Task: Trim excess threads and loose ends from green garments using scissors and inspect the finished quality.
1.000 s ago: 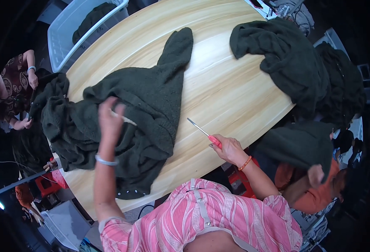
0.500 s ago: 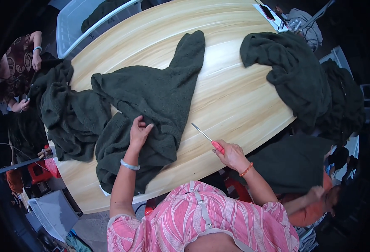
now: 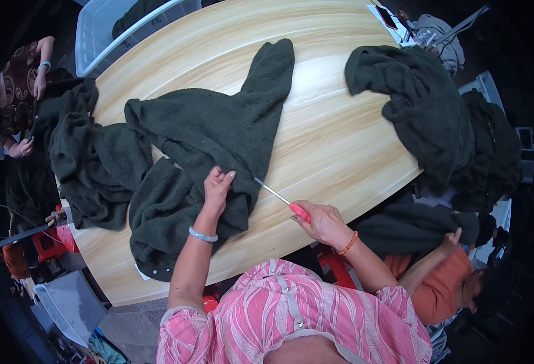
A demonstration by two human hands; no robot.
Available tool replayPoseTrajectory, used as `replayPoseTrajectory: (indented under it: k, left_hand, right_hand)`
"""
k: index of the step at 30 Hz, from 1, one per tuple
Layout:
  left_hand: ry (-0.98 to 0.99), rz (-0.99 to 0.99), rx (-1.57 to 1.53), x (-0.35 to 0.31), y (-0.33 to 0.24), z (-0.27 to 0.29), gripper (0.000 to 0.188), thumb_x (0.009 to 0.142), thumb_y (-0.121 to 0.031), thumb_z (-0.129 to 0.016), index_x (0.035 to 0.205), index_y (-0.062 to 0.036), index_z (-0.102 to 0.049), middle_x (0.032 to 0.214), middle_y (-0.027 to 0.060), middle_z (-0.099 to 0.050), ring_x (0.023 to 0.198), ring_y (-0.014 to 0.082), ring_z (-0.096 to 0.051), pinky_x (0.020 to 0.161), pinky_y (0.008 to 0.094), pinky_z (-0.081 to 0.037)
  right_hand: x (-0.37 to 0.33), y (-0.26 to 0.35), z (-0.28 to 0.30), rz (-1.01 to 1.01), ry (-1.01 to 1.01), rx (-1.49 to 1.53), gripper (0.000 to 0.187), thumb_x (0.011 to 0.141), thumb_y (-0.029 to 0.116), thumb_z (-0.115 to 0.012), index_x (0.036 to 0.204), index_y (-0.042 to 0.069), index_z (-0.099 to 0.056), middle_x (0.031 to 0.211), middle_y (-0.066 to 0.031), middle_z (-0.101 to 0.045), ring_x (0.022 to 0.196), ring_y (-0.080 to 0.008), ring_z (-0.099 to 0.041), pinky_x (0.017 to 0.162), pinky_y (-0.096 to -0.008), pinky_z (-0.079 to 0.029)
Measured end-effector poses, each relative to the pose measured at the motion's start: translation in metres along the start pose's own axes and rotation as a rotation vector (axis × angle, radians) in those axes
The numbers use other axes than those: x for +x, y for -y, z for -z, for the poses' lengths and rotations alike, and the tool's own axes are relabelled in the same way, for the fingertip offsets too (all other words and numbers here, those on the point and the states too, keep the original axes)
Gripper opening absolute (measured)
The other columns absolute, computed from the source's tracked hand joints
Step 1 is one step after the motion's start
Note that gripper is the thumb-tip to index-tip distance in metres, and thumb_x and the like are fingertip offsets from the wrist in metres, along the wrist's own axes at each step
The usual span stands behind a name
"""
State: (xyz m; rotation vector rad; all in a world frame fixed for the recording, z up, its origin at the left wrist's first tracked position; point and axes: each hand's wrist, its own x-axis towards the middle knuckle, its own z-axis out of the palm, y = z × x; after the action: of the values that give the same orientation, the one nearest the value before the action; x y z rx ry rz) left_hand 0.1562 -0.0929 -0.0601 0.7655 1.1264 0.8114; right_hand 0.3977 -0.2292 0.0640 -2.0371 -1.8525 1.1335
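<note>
A dark green fleece garment (image 3: 218,124) lies spread on the wooden table in front of me, one sleeve pointing away. Over its near part is my left hand (image 3: 218,188), fingers curled in toward the thumb. Whether it pinches cloth or something small, I cannot make out. In my right hand (image 3: 324,223) is a screwdriver-like tool (image 3: 300,212) with a red handle and a thin metal shaft. Its tip points left, at the garment's right edge near my left hand. Small pale snaps (image 3: 161,271) show at the garment's near hem.
More dark green garments lie at the table's left (image 3: 100,170) and right (image 3: 412,103). A clear plastic bin (image 3: 97,36) stands at the far left. One co-worker's hand (image 3: 40,85) shows at left; another person in orange (image 3: 433,291) handles cloth at right. A phone (image 3: 386,17) lies at the far edge.
My left hand has moved slightly right, its fingers more curled. The tool in my right hand has moved left, its tip now at the garment. The person at right has shifted the cloth.
</note>
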Motion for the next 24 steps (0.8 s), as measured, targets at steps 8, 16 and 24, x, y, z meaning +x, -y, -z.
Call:
replayPoseTrajectory:
  k: [8, 16, 24]
  left_hand:
    - [-0.184, -0.014, -0.096, -0.008, 0.055, 0.014, 0.029, 0.085, 0.001, -0.069, 0.071, -0.0123, -0.047, 0.068, -0.0088, -0.048, 0.061, -0.0010, -0.037, 0.055, 0.0189, -0.029]
    - [-0.119, -0.072, -0.188, -0.020, 0.059, 0.020, 0.008, 0.088, 0.002, -0.064, 0.092, -0.0036, -0.063, 0.089, -0.0002, -0.066, 0.076, 0.0048, -0.058, 0.072, 0.0198, -0.045]
    - [-0.136, 0.019, -0.139, -0.024, 0.056, 0.022, 0.015, 0.088, 0.002, -0.065, 0.081, -0.0085, -0.056, 0.074, -0.0068, -0.053, 0.063, 0.0025, -0.045, 0.060, 0.0191, -0.038]
  right_hand:
    - [0.004, 0.030, -0.001, 0.000, 0.190, -0.083, 0.031, 0.091, 0.032, -0.059, 0.106, 0.005, -0.062, 0.077, -0.0208, -0.067, 0.077, -0.0397, -0.066, 0.069, -0.0492, -0.051]
    - [0.020, 0.038, -0.016, -0.005, 0.146, -0.110, 0.033, 0.091, 0.034, -0.060, 0.108, 0.006, -0.063, 0.075, -0.0231, -0.066, 0.076, -0.0414, -0.066, 0.070, -0.0501, -0.051]
    - [0.025, 0.043, -0.025, 0.008, 0.183, -0.099, 0.032, 0.091, 0.032, -0.060, 0.112, 0.007, -0.061, 0.078, -0.0225, -0.066, 0.076, -0.0409, -0.065, 0.069, -0.0499, -0.051]
